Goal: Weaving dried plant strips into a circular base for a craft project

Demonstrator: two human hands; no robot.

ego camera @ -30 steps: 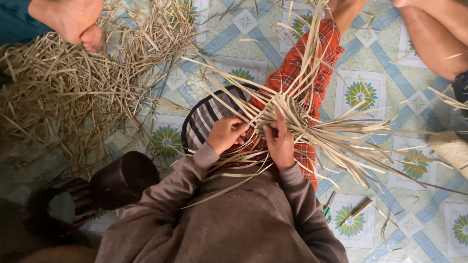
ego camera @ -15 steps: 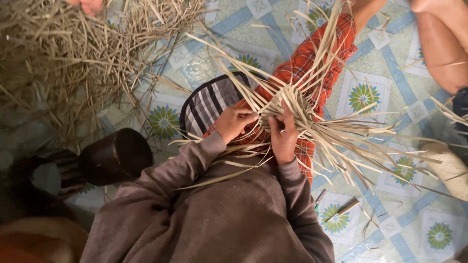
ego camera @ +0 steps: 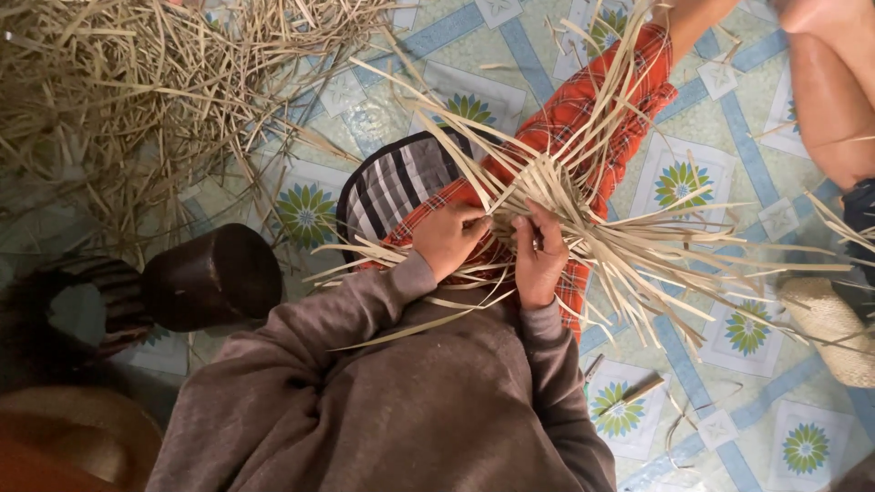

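Fingers of the left hand (ego camera: 448,239) and right hand (ego camera: 540,252) pinched pale strips at the near edge of the half-woven straw piece (ego camera: 547,196). Left of this piece stood a dark round pot (ego camera: 214,276).

The weave (ego camera: 547,196) lies on the lap, left hand (ego camera: 448,239) and right hand (ego camera: 540,255) just beside each other at its near edge. A straw heap (ego camera: 128,100) lies far left, a pot (ego camera: 211,278) near left, a basket (ego camera: 829,328) right.

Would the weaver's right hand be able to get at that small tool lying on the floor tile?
Probably yes: the small tool lies on bare tile beside the right hand, with only loose strips fanning above. That hand now grips the weaving.
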